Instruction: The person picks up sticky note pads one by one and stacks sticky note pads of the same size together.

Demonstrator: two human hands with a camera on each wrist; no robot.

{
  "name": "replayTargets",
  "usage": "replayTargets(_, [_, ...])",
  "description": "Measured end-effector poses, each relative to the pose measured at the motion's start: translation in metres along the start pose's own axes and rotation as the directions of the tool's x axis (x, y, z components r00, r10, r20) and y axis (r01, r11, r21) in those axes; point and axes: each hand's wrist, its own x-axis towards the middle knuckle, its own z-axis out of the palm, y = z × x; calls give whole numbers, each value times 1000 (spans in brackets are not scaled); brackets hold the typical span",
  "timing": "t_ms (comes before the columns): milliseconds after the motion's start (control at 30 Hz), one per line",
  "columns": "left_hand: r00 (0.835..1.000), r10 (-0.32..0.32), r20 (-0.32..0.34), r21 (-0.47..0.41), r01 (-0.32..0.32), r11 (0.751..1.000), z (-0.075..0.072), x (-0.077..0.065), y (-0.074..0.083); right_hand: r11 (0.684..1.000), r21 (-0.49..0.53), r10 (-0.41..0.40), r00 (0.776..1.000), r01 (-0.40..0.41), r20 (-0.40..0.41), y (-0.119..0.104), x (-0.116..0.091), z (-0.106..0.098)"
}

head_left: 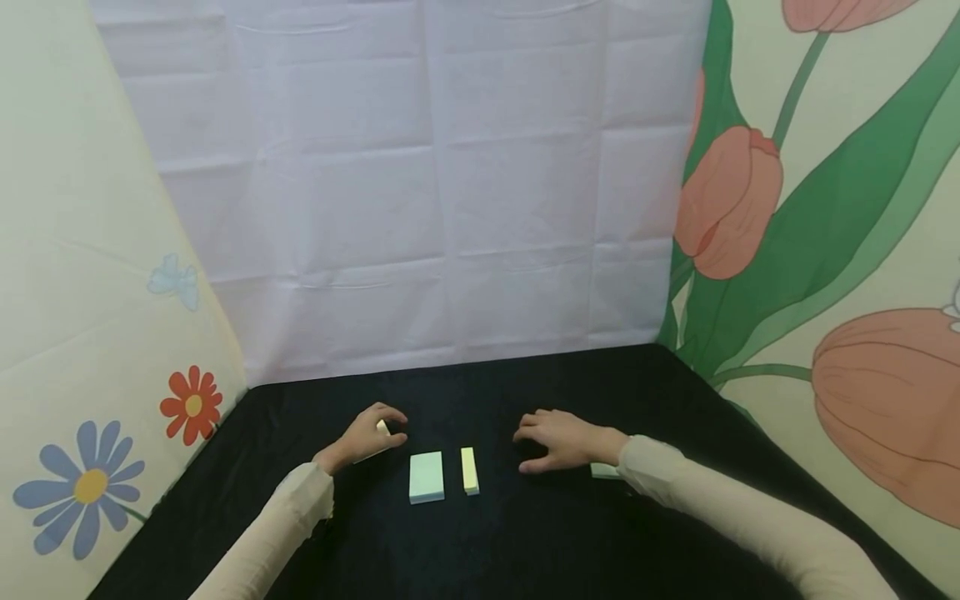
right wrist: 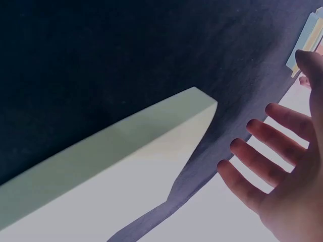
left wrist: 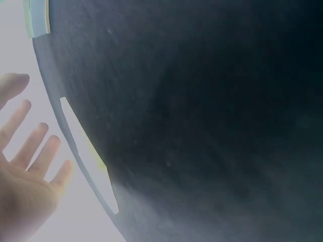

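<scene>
My left hand [head_left: 369, 435] is over the left part of the black table, fingers spread and slightly bent, holding nothing. A pale flat piece [left wrist: 91, 156] lies by it, partly hidden by the hand in the head view. My right hand [head_left: 564, 439] is also spread, palm down, with nothing in its grasp. Below its wrist lies a pale green block [head_left: 604, 471], half covered by the forearm in the head view and large in the right wrist view. Between the hands sit a pale green rectangular stack [head_left: 427, 477] and a narrow yellow-topped stack [head_left: 469, 470].
A black cloth [head_left: 450, 550] covers the table. Behind it hangs a creased white sheet [head_left: 450, 183]. Flower-printed panels stand on both sides, with a blue daisy [head_left: 90, 487] at left and pink tulips [head_left: 729, 204] at right.
</scene>
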Motion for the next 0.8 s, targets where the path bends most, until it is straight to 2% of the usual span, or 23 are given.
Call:
replayTargets(400, [1000, -19, 20, 6, 19, 1000, -8, -10, -9, 1000, 29, -8, 1000, 8, -2, 7, -10, -1])
replayTargets(800, [1000, -23, 3, 47, 23, 999, -19, -20, -17, 1000, 25, 7, 1000, -7, 12, 11, -16, -2])
